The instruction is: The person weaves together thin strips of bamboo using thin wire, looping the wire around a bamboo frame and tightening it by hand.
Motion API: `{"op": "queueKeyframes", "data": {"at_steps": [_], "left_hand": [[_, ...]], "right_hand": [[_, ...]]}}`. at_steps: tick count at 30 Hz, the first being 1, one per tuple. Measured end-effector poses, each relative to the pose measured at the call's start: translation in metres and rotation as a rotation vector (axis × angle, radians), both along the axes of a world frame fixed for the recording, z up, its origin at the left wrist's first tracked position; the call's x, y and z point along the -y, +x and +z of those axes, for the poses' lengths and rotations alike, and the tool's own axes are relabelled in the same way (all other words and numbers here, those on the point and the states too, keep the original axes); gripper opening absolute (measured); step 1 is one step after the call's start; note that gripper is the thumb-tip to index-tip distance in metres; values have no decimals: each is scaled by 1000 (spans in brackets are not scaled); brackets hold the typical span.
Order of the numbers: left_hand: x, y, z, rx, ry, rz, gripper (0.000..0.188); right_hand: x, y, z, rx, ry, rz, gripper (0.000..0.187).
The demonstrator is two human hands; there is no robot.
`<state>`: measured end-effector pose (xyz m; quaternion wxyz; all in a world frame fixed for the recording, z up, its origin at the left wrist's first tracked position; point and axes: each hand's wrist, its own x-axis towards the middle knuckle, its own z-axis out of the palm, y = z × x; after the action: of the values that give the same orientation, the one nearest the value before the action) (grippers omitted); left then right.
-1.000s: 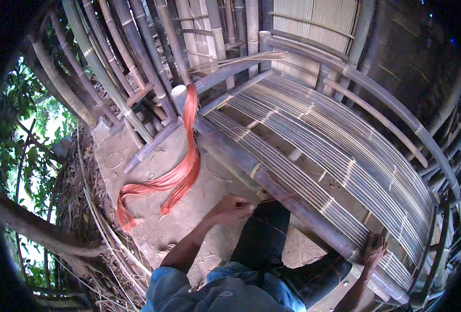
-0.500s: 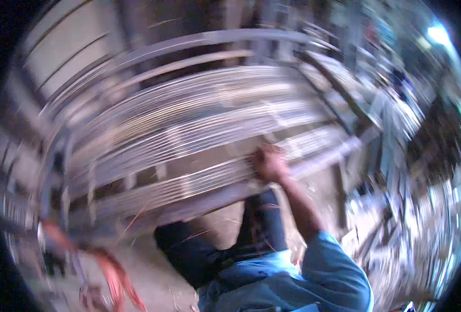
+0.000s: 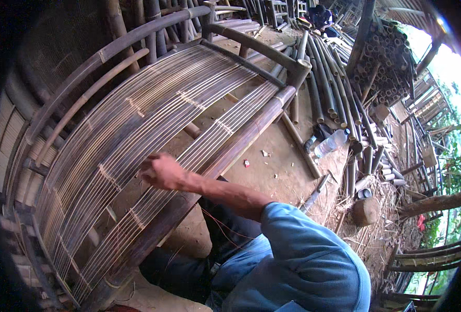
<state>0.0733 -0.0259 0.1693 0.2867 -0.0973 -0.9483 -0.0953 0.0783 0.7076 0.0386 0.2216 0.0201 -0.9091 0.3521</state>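
The big bamboo bench (image 3: 247, 135) stands before me, toward my left. Over its long slats (image 3: 152, 99) is my right hand (image 3: 161, 170), the fingers curled; whether they pinch something, I cannot tell. Rightward lies a clear bottle (image 3: 332, 143).

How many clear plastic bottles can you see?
1: the clear bottle is right of the bench, near the bamboo poles. Others may be hidden among the poles.

A blue shirt (image 3: 308, 255) spreads across the lower middle of the frame — its sleeve (image 3: 287, 216) short, the right forearm (image 3: 225, 191) and right hand (image 3: 160, 170) bare — with dark trousers (image 3: 176, 273) showing to its left.
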Motion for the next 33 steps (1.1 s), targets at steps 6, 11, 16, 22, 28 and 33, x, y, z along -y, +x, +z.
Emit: {"op": "queueKeyframes", "data": {"at_steps": [6, 11, 16, 22, 28, 33], "left_hand": [[-255, -99, -49, 470, 335, -224, 29], [-375, -129, -156, 510, 219, -441, 16], [-386, -119, -158, 489, 67, -118, 10], [-363, -144, -197, 544, 317, -135, 16], [-403, -131, -161, 694, 420, -196, 21], [-398, -101, -120, 468, 80, -363, 31]], "right_hand": [[116, -71, -13, 223, 130, 106, 15], [129, -116, -139, 342, 172, 48, 15], [182, -123, -104, 483, 107, 193, 35], [182, -106, -29, 665, -7, 281, 28], [168, -121, -54, 709, 40, 197, 24], [143, -102, -84, 555, -51, 245, 22]]}}
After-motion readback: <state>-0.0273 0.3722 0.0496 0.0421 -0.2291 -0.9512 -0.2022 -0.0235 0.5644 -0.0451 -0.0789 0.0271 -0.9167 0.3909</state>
